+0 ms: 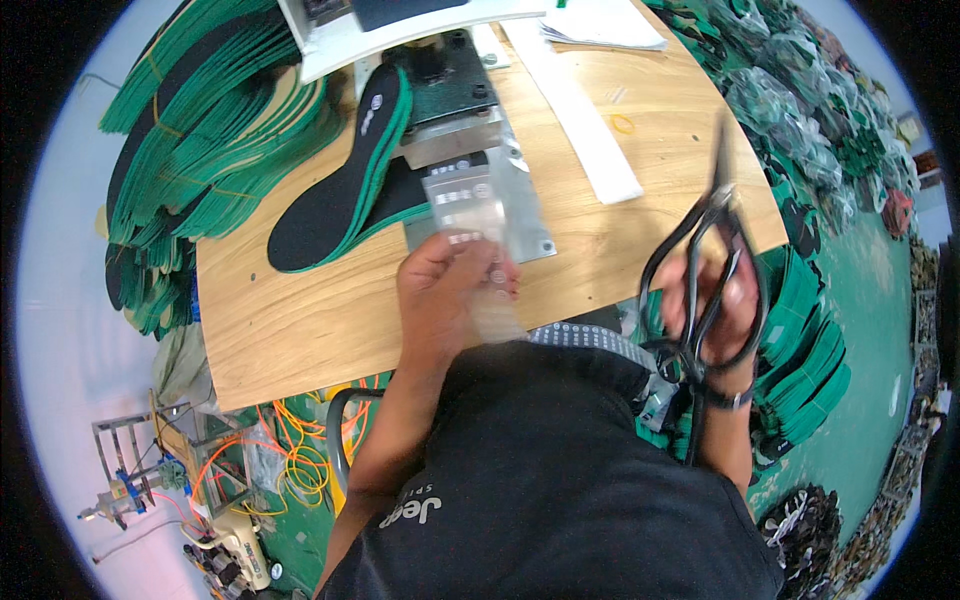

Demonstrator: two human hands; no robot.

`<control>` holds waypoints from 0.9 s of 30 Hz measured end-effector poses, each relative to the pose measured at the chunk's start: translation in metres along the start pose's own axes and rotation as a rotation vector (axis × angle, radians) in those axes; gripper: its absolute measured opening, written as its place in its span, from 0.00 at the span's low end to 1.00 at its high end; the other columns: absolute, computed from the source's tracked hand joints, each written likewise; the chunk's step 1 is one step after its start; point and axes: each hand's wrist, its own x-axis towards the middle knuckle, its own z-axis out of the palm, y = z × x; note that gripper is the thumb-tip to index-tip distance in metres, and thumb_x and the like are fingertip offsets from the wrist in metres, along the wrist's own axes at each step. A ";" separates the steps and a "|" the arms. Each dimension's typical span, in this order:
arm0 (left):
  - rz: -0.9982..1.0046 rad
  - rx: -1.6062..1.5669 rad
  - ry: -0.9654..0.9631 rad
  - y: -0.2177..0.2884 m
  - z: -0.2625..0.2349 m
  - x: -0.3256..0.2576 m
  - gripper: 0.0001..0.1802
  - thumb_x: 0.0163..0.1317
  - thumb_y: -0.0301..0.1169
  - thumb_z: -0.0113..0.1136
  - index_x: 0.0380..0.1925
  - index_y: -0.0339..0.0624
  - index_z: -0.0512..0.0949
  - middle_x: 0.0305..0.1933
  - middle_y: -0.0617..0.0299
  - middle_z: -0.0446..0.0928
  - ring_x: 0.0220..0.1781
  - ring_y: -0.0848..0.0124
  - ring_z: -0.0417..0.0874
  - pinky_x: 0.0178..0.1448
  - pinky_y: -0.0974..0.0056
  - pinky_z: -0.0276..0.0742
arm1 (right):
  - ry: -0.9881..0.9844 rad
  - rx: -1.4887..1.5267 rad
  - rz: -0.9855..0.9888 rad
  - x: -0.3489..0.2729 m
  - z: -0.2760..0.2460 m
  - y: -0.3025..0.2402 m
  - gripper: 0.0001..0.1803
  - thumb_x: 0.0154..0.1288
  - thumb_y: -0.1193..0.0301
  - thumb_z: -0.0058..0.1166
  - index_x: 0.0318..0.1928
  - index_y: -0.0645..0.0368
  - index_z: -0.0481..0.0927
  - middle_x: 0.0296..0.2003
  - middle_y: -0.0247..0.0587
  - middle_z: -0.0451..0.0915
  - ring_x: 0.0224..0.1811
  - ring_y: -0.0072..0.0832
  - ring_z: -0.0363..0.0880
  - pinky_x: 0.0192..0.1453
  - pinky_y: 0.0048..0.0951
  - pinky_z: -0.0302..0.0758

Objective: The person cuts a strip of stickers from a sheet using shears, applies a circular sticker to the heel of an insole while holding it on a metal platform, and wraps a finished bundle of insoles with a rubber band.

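Observation:
My left hand (432, 290) pinches a see-through strip of transfer film (462, 200) with small white printed marks. The strip's upper end lies by the metal block of a small press (455, 138), blurred by motion. A length of printed strip (590, 338) also runs along the table's near edge toward my right side. My right hand (738, 305) is closed round the black handles of a pair of scissors (722, 200), blades pointing away from me. Left of the press lie black insoles with green edges (325, 205), one on top of another; the lower one reaches under the press block.
Tall bundles of green and black insoles (225, 130) crowd the left of the wooden table (290, 335). A white strip (575, 115) and a yellow rubber band (622, 124) lie right of the press. Bagged heaps (790, 110) stand on the right; hoses (300, 465) tangle on the floor at left.

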 end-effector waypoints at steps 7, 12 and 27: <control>-0.181 -0.026 -0.050 0.001 -0.009 -0.002 0.07 0.63 0.27 0.55 0.34 0.32 0.77 0.26 0.55 0.79 0.22 0.70 0.79 0.26 0.65 0.78 | -0.104 0.384 0.370 -0.041 0.042 0.055 0.52 0.40 0.79 0.73 0.65 0.56 0.54 0.29 0.40 0.69 0.26 0.32 0.77 0.23 0.25 0.74; -0.131 0.018 0.073 0.001 -0.011 -0.010 0.08 0.63 0.28 0.55 0.35 0.32 0.77 0.24 0.56 0.78 0.22 0.71 0.78 0.25 0.67 0.78 | -0.221 0.071 0.340 -0.035 0.025 0.056 0.64 0.32 0.58 0.80 0.68 0.62 0.52 0.30 0.31 0.68 0.24 0.18 0.68 0.26 0.16 0.64; -0.168 0.096 -0.137 0.007 -0.023 0.001 0.04 0.62 0.23 0.52 0.30 0.36 0.74 0.22 0.65 0.73 0.21 0.80 0.73 0.26 0.75 0.70 | -0.436 -0.435 0.454 -0.012 0.004 0.032 0.67 0.29 0.38 0.73 0.66 0.64 0.58 0.26 0.26 0.67 0.21 0.11 0.63 0.25 0.12 0.58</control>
